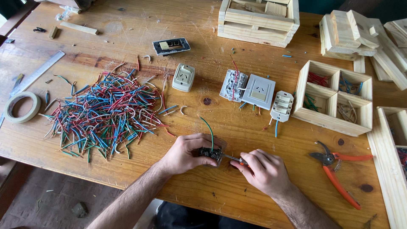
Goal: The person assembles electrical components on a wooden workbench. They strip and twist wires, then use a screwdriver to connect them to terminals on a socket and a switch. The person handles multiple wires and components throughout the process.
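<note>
Two bare hands work at the near edge of a scarred wooden desk (127, 25): the left hand (185, 153) has its grip clamped around a small dark socket module (210, 153) with a green wire (208, 127) curving up from it, while the right hand (263, 169) pinches a slim screwdriver (231, 157) whose tip meets the module's side. Toward the left edge lie a roll of masking tape (22, 107) and a metal ruler (36, 73), then a large heap of cut wires (104, 112) in red, blue, green and white. Past the middle sit a beige socket (183, 77), a dark-framed switch plate (171, 46) and a cluster of grey and white switch fittings (256, 93), some with short wires hanging out. Toward the right edge stand a four-compartment wooden tray (333, 121) holding sorted wire by colour, and orange-handled cutters (339, 169). Judging by the big heap against the thinly filled tray, and by several fittings with wires attached, the stripping-down looks well short of finished. Fingers hide the screw and most of the module; the far-right wooden boxes (390, 161) are cut off, and the small scraps at the far-left corner are too small to identify.
</note>
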